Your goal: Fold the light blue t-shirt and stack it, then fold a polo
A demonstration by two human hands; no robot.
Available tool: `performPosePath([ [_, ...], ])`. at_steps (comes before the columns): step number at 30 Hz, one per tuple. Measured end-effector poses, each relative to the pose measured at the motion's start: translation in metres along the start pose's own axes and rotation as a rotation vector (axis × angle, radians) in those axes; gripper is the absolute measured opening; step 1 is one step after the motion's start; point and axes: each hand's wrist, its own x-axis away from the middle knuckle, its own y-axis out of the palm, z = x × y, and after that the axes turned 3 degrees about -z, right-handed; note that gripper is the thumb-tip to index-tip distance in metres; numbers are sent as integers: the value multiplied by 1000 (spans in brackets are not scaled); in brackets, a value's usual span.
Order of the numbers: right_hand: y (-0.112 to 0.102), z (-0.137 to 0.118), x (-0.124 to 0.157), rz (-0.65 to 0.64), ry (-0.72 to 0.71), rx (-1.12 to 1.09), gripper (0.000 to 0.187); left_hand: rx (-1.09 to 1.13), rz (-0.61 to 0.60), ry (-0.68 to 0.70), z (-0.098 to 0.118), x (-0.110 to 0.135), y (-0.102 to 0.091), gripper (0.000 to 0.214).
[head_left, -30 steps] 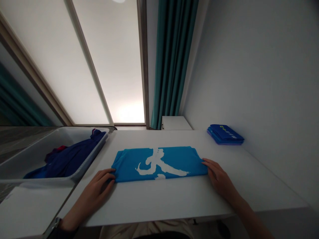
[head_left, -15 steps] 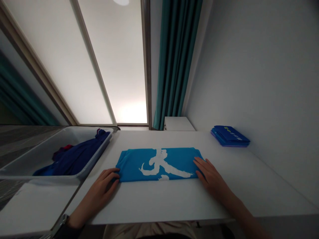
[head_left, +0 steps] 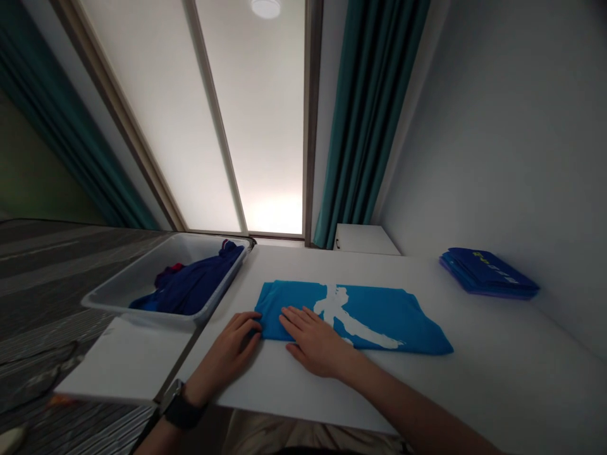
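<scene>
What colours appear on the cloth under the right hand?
Bright blue cloth with a white brushstroke-like print, shown best in the head view.

right of the right hand [head_left: 317, 344], past the cloth [head_left: 374, 308], bare tabletop [head_left: 488, 341] lets a hand through, with the folded stack [head_left: 490, 273] blocking farther off; the left hand [head_left: 233, 346] bars the way just left, the bin [head_left: 142, 272] beyond it.

White marks [head_left: 353, 326] on the blue cloth [head_left: 379, 306] and lettering [head_left: 494, 266] on the stack [head_left: 490, 281] are illegible.
</scene>
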Motion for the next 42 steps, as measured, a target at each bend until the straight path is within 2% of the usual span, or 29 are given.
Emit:
performPosePath([
  [4, 8, -7, -10, -77, -16, -1, 60, 31, 12, 2, 1, 0, 0, 16],
  [9, 4, -6, 0, -82, -43, 16, 61, 131, -32, 5, 9, 3, -5, 15],
  [12, 6, -11, 2, -19, -7, 39, 62, 228, -46, 1, 17, 3, -7, 14],
  [17, 13, -29, -10, 139, 163, 57, 66, 456, -4, -47, 34, 0, -3, 19],
  [21, 14, -33, -19, 186, 249, 40, 60, 596, -19, -40, 46, -5, -4, 20],
  [25, 16, -34, -17, 232, 262, -16, 61, 572, -22, -31, 48, -9, -9, 20],
  [29, 13, -32, -8, 176, 148, -23, 64, 359, 44, -93, 33, -7, -12, 19],
  [32, 3, -20, 1, 120, 78, -17, 54, 120, 82, -125, 19, -7, -14, 19],
  [34, -5, -4, 8, 110, 80, -8, 46, 2, 76, -82, 14, -12, -16, 18],
  [38, -19, 41, 22, 101, 221, -15, 44, -119, 6, 80, 19, -40, -16, 22],
  [42, -27, 91, 41, 112, 374, 2, 50, -236, -112, 173, 27, -82, -2, 32],
])
